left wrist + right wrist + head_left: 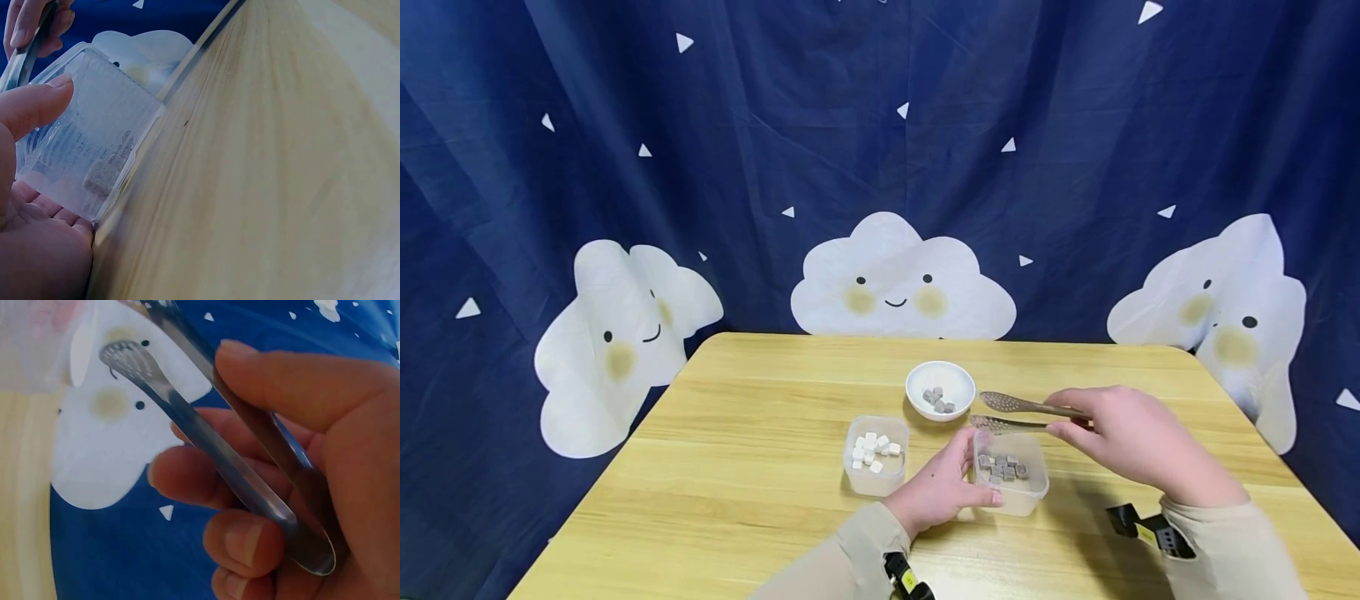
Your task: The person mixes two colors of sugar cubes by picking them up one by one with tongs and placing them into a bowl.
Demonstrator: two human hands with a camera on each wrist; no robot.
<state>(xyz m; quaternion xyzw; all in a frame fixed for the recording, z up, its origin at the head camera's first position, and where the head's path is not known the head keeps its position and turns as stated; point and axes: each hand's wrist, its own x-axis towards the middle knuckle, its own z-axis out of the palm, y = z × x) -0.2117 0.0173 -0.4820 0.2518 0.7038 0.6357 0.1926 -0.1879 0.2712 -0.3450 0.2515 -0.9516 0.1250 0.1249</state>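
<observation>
Tongs (1022,406): silver and shiny, over the right part of the wood table (700,500), with one tip near the back edge of the gray-cube box (1018,502). The two tips are apart.
Left cloud (625,358): white with a smile, on the dark blue curtain (760,83).
White-cube box (877,487): a small see-through box on the table, with a bunch of white cubes (868,450) inside.
Middle cloud (902,275): white and smiling, behind the table's back edge.
Left hand (936,493): holds the gray-cube box from its left side, thumb in front and fingers behind. A black band (910,579) is on the wrist.
White bowl (957,379): round, behind the two boxes, with a few gray cubes (937,400) in it.
Gray-cube box: see-through, to the right of the white-cube box, with darker gray cubes (1002,468) at the bottom.
Right hand (1127,433): grips the tongs, thumb on one arm and fingers on the other.
Right sleeve (1232,546): light colored, near the table's front.
Right cloud (1217,325): white, bent by a fold in the curtain.
</observation>
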